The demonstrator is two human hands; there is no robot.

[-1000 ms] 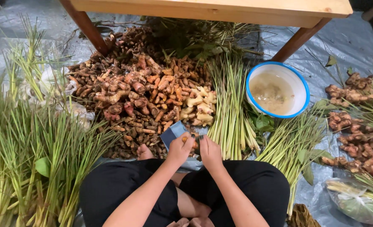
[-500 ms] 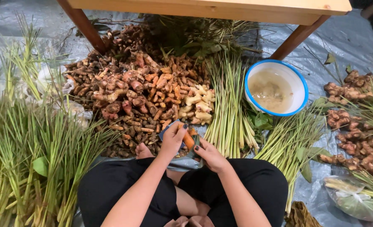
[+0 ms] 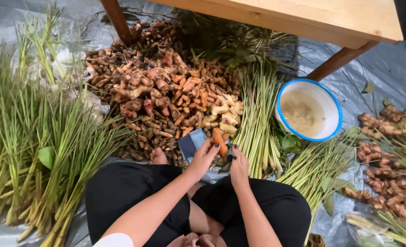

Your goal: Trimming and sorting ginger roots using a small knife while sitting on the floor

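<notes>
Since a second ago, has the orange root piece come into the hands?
Yes. The orange root piece now sits between the left hand and right hand, near the root pile.

orange root (image 3: 219,139), white bowl (image 3: 333,114) rimmed blue, green stalks (image 3: 257,119), black trousers (image 3: 134,192).

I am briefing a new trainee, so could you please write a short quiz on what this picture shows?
1. True or false: the left hand holds the orange peeled root.
2. Which lies right of the white blue-rimmed enamel bowl: A) knobbly brown ginger pieces, B) a wooden table leg?
3. What stands between the root heap and the bowl?

Key: 1 true; 2 A; 3 a bundle of green lemongrass stalks.
</notes>
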